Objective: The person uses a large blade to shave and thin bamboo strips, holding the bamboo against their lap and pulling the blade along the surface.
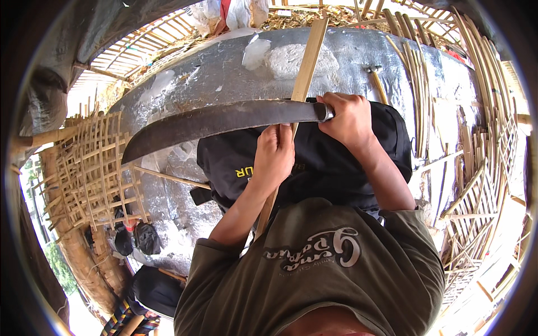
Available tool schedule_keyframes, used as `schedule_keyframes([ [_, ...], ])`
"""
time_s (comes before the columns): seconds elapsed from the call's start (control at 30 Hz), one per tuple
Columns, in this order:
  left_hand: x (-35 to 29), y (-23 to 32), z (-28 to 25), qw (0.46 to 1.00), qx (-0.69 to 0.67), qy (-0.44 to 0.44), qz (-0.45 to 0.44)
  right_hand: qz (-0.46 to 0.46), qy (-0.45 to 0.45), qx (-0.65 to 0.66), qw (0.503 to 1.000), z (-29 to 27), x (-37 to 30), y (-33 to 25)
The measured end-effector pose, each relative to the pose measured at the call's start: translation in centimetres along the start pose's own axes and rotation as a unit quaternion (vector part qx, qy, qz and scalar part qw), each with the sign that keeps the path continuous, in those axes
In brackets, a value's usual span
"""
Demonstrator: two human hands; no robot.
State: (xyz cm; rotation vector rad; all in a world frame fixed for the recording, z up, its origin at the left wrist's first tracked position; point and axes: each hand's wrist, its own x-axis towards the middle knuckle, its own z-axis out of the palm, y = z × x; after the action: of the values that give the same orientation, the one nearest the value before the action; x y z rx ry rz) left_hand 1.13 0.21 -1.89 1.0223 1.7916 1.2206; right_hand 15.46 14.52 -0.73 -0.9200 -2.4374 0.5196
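One curved metal machete (213, 120), upper centre, sits clenched in your right hand (350, 117); left hand (276, 154) clasps a flat wooden strip (309, 61).

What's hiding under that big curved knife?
A wooden strip, gripped by the left hand, passes under the curved knife. You can see the strip on both sides of the knife. The bit right behind it is covered, so I can't tell whether it's cut there.
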Motion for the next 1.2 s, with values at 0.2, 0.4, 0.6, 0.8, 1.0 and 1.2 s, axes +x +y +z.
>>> schedule_keyframes([
  [0.2, -1.1, 2.0, 0.5, 0.998, -0.030, -0.009, -0.062, 0.051, 0.028, -0.091, 0.994, -2.0, 1.7, 1.4],
  [0.4, -1.2, 3.7, 0.7, 0.991, -0.089, -0.022, -0.096, 0.019, 0.035, -0.107, 0.993, -2.5, 3.1, 3.2],
  [0.6, -1.3, 3.2, 0.4, 0.994, -0.080, -0.020, -0.076, -0.010, 0.038, -0.077, 0.996, -2.0, 3.2, 3.6],
  [0.8, -0.6, 3.6, -0.9, 0.988, -0.103, -0.012, -0.113, -0.022, 0.043, -0.075, 0.996, -1.0, 5.6, 3.3],
  [1.0, 1.0, 2.3, -1.8, 0.991, -0.087, 0.007, -0.098, -0.010, 0.024, -0.130, 0.991, 0.4, 9.0, 5.0],
  [1.2, 4.6, 2.1, -3.8, 0.988, -0.102, -0.006, -0.112, -0.015, 0.035, -0.111, 0.993, 3.4, 13.4, 6.1],
])
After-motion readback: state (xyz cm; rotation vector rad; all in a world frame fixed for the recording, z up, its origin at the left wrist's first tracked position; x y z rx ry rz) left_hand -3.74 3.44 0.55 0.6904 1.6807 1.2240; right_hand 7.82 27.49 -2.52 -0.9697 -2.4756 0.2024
